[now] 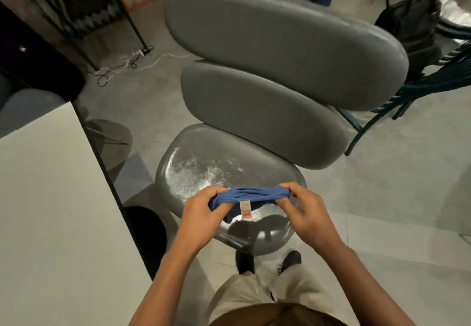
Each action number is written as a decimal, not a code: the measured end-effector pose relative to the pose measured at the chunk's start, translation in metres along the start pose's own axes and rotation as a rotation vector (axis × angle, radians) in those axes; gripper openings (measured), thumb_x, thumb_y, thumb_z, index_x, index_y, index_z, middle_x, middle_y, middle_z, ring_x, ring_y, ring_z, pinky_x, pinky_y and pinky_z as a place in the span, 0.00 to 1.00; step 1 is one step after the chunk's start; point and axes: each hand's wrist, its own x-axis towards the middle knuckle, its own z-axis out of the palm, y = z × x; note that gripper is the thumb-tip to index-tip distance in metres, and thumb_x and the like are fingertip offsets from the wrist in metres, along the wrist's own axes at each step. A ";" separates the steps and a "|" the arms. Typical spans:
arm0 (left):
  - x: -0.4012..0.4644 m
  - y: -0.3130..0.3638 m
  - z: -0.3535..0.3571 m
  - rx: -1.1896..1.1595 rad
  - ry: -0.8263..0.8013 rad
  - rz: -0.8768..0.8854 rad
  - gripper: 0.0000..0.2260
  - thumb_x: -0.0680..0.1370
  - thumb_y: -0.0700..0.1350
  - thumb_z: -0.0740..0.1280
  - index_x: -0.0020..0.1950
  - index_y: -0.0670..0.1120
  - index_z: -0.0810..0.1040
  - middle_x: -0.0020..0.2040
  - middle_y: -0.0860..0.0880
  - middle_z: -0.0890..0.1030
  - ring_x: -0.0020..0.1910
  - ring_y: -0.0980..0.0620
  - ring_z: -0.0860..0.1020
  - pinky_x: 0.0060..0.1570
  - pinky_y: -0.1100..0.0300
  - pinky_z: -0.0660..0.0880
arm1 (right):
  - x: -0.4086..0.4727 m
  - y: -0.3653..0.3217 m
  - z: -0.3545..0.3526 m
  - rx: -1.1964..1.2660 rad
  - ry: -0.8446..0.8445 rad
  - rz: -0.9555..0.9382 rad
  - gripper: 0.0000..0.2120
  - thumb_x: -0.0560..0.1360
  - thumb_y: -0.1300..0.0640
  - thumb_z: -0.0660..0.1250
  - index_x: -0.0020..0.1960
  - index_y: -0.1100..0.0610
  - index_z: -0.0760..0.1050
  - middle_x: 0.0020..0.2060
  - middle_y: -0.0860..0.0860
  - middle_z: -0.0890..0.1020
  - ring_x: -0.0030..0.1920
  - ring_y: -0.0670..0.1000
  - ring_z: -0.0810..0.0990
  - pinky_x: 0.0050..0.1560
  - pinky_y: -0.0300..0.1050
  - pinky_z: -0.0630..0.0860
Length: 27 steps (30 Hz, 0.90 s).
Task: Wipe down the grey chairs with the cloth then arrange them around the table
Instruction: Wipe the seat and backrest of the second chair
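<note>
A grey chair (267, 111) with two padded back cushions stands in front of me, its glossy seat (204, 167) streaked with white residue. Over the seat's front edge I hold a blue cloth (251, 194) bunched into a band, a white tag hanging from its middle. My left hand (204, 213) pinches the cloth's left end. My right hand (303, 206) pinches its right end. The cloth is stretched between them, just above the seat.
A white table (51, 211) with a dark edge fills the left. A dark metal chair (407, 91) and a black bag (407, 19) stand at the right behind the grey chair. Cables (122, 65) lie on the concrete floor at the back left.
</note>
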 end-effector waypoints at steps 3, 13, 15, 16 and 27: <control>0.005 0.018 -0.013 -0.053 -0.006 0.022 0.04 0.79 0.45 0.72 0.50 0.54 0.83 0.44 0.58 0.83 0.43 0.59 0.80 0.41 0.68 0.75 | 0.007 -0.021 -0.007 0.063 0.042 0.002 0.08 0.80 0.56 0.68 0.56 0.44 0.78 0.45 0.42 0.84 0.45 0.53 0.82 0.48 0.50 0.80; 0.041 0.061 -0.019 -0.090 0.064 0.048 0.07 0.81 0.41 0.68 0.51 0.53 0.82 0.49 0.53 0.82 0.44 0.61 0.78 0.45 0.70 0.74 | 0.061 -0.048 -0.053 0.171 -0.070 -0.114 0.06 0.81 0.57 0.67 0.53 0.49 0.82 0.46 0.47 0.85 0.49 0.50 0.84 0.52 0.54 0.81; 0.051 0.075 -0.010 -0.139 0.150 0.027 0.07 0.81 0.41 0.67 0.50 0.53 0.81 0.49 0.52 0.82 0.45 0.60 0.79 0.44 0.70 0.74 | 0.076 -0.054 -0.066 0.207 -0.107 -0.118 0.06 0.81 0.56 0.67 0.54 0.49 0.82 0.46 0.46 0.86 0.49 0.47 0.84 0.50 0.45 0.82; 0.057 0.084 -0.005 -0.159 0.203 0.022 0.07 0.81 0.41 0.67 0.49 0.54 0.81 0.50 0.52 0.82 0.45 0.59 0.79 0.44 0.69 0.75 | 0.085 -0.057 -0.072 0.226 -0.123 -0.122 0.06 0.81 0.56 0.67 0.54 0.49 0.82 0.46 0.45 0.86 0.49 0.46 0.84 0.49 0.40 0.81; 0.155 0.157 0.051 -0.041 0.570 0.022 0.04 0.80 0.47 0.69 0.51 0.55 0.84 0.56 0.55 0.74 0.57 0.59 0.75 0.52 0.71 0.71 | 0.207 -0.069 -0.155 0.145 -0.118 -0.244 0.06 0.80 0.56 0.67 0.53 0.47 0.81 0.44 0.47 0.85 0.47 0.53 0.84 0.51 0.61 0.80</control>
